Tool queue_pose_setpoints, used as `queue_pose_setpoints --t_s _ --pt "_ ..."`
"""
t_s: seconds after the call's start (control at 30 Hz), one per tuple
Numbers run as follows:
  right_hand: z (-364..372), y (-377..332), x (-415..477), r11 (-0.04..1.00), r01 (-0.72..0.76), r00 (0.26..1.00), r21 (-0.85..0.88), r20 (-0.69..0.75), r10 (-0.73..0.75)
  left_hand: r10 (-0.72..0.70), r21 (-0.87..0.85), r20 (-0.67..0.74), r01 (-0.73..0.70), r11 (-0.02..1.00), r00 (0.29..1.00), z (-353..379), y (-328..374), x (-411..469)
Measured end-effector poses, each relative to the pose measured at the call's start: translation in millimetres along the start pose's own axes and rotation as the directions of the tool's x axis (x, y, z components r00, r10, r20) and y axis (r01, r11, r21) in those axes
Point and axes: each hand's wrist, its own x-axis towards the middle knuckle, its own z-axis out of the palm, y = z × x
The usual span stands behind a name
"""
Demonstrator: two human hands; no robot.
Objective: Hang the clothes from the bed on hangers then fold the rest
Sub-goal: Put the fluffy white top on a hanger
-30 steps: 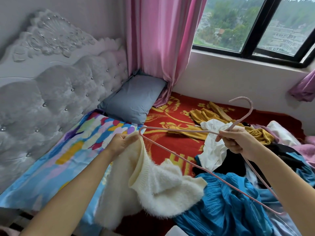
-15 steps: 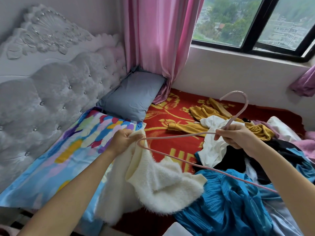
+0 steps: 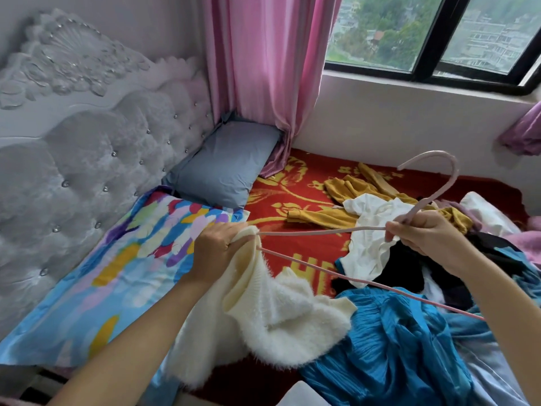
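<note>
Currently the left hand [image 3: 218, 250] grips the ribbed edge of a white fuzzy sweater [image 3: 281, 317], fingers curled round the knit. The rest of the sweater sags down onto the bed [image 3: 292, 200].

The right hand [image 3: 424, 238] pinches a pink hanger [image 3: 454, 174] at the base of its neck, hook pointing up. The hanger's far shoulder tip is tucked into the sweater edge, right at the left hand.

- A blue pleated garment [image 3: 389, 347] is heaped below the hanger, touching the sweater.
- A white shirt [image 3: 369, 247] and a mustard top [image 3: 345, 189] are spread on the red blanket behind.
- A grey pillow [image 3: 225, 171] leans in the corner by the pink curtain [image 3: 263, 68].
- A multicoloured pillow [image 3: 131, 259] lies along the tufted headboard [image 3: 87, 142].
</note>
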Motion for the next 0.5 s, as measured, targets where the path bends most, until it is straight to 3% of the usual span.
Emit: queue_pose_setpoints --t_s 0.13,0.3,0.4,0.5 --pt "4 3 6 0.999 -0.039 0.997 -0.008 0.066 0.039 -0.006 -0.105 0.035 0.009 0.994 0.999 9 12 4" --pt "33 4 20 0.993 0.029 0.982 -0.115 0.190 -0.007 0.136 -0.207 0.109 -0.111 0.972 0.985 30 45 11" --pt "65 18 25 0.999 0.033 0.969 -0.038 0.247 -0.023 0.159 -0.255 0.147 -0.118 0.960 0.976 41 68 18" --pt "93 43 19 0.983 -0.030 0.978 0.183 0.207 -0.009 0.197 -0.232 0.198 -0.149 0.961 0.960 47 77 21"
